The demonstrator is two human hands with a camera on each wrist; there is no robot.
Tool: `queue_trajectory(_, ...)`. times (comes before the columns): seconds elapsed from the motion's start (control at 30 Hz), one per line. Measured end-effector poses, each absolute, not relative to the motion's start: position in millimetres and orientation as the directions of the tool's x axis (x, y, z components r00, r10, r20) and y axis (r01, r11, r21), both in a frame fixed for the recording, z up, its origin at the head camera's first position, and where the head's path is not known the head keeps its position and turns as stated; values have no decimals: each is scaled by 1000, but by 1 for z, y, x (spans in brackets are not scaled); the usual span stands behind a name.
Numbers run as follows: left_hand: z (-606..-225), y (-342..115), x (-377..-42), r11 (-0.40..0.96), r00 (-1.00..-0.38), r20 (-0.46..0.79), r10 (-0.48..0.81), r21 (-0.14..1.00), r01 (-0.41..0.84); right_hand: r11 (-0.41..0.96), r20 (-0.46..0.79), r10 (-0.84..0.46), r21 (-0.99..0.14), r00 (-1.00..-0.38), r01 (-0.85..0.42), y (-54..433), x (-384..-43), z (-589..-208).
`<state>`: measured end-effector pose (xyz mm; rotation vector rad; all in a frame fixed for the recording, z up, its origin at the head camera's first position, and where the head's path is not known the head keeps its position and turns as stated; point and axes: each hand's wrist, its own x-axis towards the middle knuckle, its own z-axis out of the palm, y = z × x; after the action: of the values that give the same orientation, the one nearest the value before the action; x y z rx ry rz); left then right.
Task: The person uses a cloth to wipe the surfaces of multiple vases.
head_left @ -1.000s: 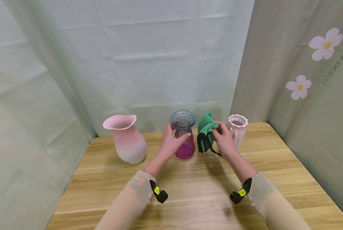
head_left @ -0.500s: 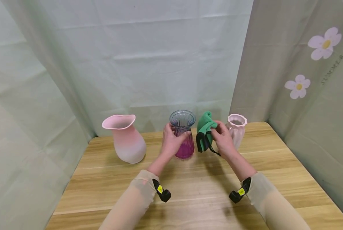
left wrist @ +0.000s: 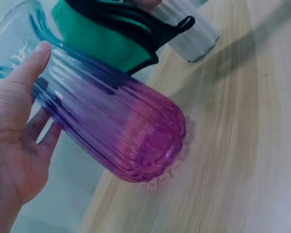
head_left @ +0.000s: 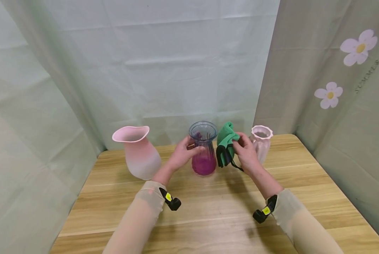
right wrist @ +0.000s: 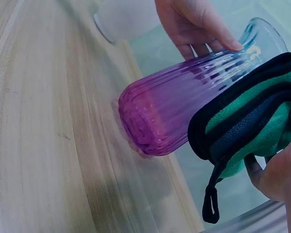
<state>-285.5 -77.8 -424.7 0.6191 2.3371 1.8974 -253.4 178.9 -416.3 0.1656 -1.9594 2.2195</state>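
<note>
A ribbed glass vase [head_left: 203, 160], blue at the rim and fading to purple-pink at the base, stands near the table's back edge. My left hand [head_left: 182, 154] grips it just below the neck, the thumb on the near side and the fingers behind. In the left wrist view, the glass vase [left wrist: 121, 116] shows the thumb pressed along its upper part. My right hand [head_left: 247, 153] holds a folded green cloth [head_left: 227, 135] with black edging and a hanging loop, close to the vase's right side. The right wrist view shows the cloth [right wrist: 233, 116] overlapping the glass.
A pink-and-white vase [head_left: 143, 158] with a flared mouth stands on the left. Behind the right hand is a small pale pink vase [head_left: 261, 144] with a scalloped rim. The wooden table [head_left: 208, 225] ends at fabric curtains [head_left: 164, 70] at the back and sides.
My left wrist has swung left and slightly up, turning the hand on the glass vase, which shifts a little right. The right hand and cloth stay nearly in place.
</note>
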Motion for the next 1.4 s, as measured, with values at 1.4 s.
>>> queue_trajectory(1.4,-423,-83,-289,231,-907,141,397,941,247,201,171,-146,-959,-974,-198,153,-266,-428)
